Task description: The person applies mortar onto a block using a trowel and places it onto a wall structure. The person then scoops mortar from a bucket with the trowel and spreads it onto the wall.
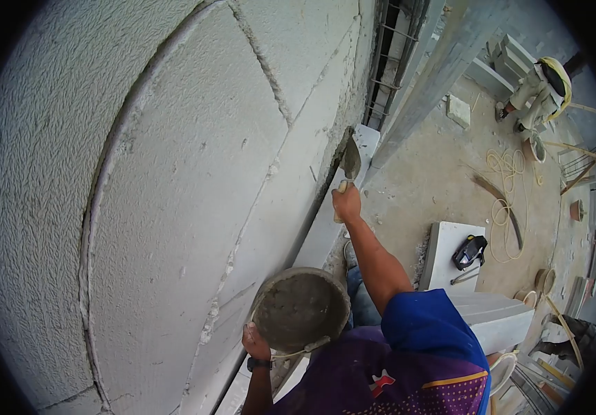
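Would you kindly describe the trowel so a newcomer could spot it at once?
Start at the big pale wall. Along its right edge, the right hand holds the trowel; unlike the round bucket, it has a dull, pointed blade.

a person's right arm (389, 278) stretches forward, well out from the torso (388, 377), its forearm (367, 242) bare and the right hand (347, 203) closed in a firm grip at the end of the reach. the left hand (255, 343) sits lower in view and nearer the torso, fingers (251, 333) curled in a grip of their own, the left forearm (259, 391) rising from the bottom edge. the two hands are held well apart.
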Action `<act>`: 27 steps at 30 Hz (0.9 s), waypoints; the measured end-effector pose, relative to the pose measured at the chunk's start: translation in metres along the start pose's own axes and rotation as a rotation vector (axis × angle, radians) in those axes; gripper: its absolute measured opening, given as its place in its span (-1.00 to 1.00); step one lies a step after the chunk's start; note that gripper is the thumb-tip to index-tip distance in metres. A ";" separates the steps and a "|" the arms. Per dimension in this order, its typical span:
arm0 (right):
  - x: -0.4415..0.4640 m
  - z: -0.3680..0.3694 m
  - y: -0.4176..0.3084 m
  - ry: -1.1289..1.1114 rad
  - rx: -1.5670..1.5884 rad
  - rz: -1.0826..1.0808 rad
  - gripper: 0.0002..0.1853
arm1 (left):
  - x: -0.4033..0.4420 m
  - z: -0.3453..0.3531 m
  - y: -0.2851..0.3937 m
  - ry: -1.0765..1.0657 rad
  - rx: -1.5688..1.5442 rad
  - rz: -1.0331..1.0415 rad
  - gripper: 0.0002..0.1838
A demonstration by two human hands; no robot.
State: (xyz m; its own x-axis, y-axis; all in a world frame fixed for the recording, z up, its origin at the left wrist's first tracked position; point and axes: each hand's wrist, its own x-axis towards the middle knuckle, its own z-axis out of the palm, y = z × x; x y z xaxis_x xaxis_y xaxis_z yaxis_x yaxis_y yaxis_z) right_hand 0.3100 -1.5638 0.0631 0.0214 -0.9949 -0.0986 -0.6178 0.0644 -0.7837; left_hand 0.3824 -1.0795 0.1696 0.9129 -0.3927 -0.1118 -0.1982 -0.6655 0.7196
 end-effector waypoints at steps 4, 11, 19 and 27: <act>0.022 0.001 -0.007 -0.038 0.021 0.019 -0.67 | 0.000 0.000 -0.006 0.005 -0.007 0.017 -0.56; -0.043 -0.041 -0.003 -0.281 0.324 0.217 -0.66 | 0.002 0.001 0.004 0.011 -0.011 0.051 -0.54; -0.236 -0.229 -0.008 -0.591 0.186 0.066 -0.71 | 0.004 0.003 0.013 0.027 -0.035 0.043 -0.47; -0.256 -0.304 -0.049 -0.956 -0.765 -0.488 -0.57 | -0.019 0.006 0.068 0.029 0.094 0.203 -0.55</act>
State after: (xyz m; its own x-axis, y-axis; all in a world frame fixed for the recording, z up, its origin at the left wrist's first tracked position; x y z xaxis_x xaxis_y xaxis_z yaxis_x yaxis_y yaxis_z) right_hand 0.0958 -1.3356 0.3132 0.7157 -0.4359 -0.5457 -0.6674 -0.6571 -0.3505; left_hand 0.3492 -1.1208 0.2166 0.8607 -0.5067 0.0497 -0.4098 -0.6315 0.6582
